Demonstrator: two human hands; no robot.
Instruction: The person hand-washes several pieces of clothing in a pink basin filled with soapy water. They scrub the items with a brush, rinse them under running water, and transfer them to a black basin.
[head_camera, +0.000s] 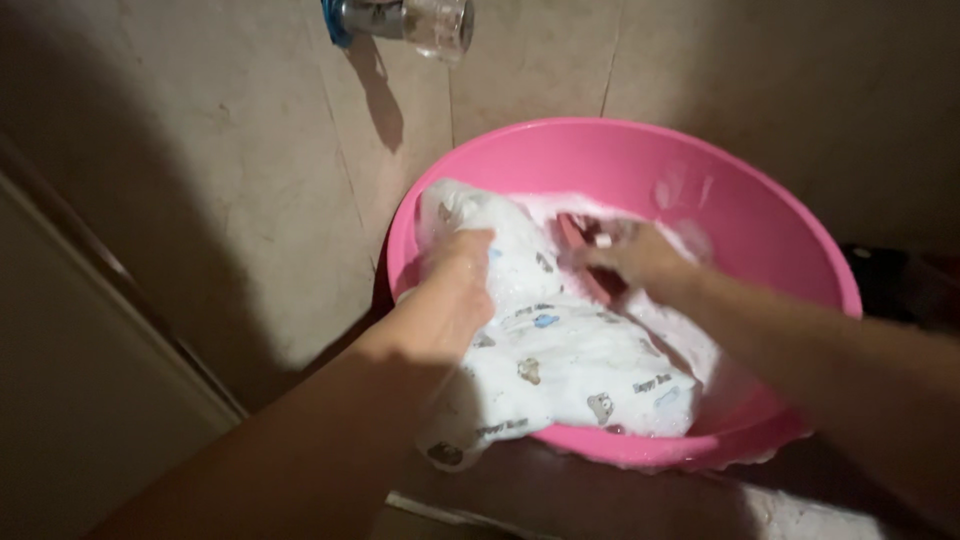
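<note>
white printed cloth (560, 360) lies wet in the pink basin (740, 190), one end draped over the basin's near rim. left hand (455, 275) closed, gripping the cloth at the basin's left side. right hand (630, 255) blurred in suds at basin centre; grip cannot be told. metal tap (405, 20) on the wall above the basin.

Metal tap (400, 20) on tiled wall (250, 200)
</note>
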